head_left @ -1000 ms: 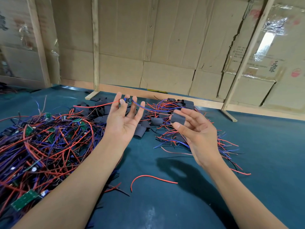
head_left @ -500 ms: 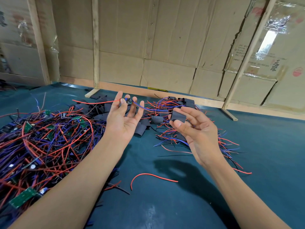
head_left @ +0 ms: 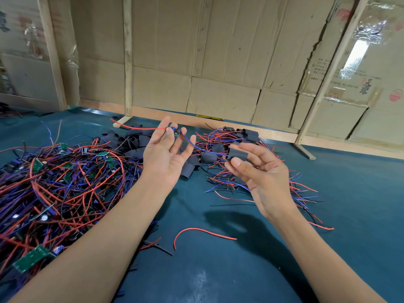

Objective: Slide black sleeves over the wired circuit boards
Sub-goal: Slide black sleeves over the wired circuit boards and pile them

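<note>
Circuit board (head_left: 176,131), a small one with a blue capacitor, sits pinched at the tips of my left hand (head_left: 164,156), palm up, its red wire (head_left: 140,127) trailing toward 9 o'clock and its blue wire (head_left: 196,147) sagging toward 3 o'clock. I hold it high and free of the heaps so the wires hang clear for threading. My right hand (head_left: 260,173) grips a black sleeve (head_left: 237,153) between thumb and fingers, its mouth turned toward 9 o'clock, near the blue wire's run, which I judge is the end that should enter first. Unsleeved boards (head_left: 56,182) tangle at 8 o'clock, loose sleeves (head_left: 131,143) lie at 11 o'clock, and a pile with sleeves on (head_left: 236,136) at 1 o'clock. One stray red wire (head_left: 203,232) lies at 6 o'clock on the teal table (head_left: 338,226). Cardboard walls (head_left: 218,51) with wooden battens close off the far side.
</note>
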Demonstrator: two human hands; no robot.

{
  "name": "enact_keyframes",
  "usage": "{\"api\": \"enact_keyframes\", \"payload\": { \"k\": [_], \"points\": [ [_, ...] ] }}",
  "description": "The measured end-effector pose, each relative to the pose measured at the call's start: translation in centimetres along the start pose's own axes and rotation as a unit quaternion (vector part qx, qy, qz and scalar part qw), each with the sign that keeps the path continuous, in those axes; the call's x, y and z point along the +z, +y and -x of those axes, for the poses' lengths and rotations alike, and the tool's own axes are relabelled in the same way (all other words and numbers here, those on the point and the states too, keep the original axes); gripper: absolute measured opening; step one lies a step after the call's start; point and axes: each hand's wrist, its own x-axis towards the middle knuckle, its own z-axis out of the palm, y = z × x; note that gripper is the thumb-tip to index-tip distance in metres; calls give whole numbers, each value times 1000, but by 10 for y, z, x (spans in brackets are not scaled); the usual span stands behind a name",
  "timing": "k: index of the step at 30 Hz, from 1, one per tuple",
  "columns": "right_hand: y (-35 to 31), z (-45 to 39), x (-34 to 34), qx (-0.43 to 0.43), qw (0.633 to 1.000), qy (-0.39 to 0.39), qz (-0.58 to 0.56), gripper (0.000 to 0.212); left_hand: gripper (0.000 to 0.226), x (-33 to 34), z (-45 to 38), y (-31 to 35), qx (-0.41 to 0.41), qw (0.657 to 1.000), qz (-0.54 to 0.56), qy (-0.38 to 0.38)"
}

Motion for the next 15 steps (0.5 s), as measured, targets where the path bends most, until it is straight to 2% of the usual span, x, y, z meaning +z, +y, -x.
{"api": "enact_keyframes", "payload": {
  "k": [7, 15],
  "points": [
    [-1, 1, 1, 0, 1000, -29, -8, 36, 24, 1, 1, -2, 16, 1000, 5, 11],
    [3, 0, 3, 5, 1000, -19, -22, 30, 25, 2, 1, -2, 17, 1000, 3, 13]
  ]
}}
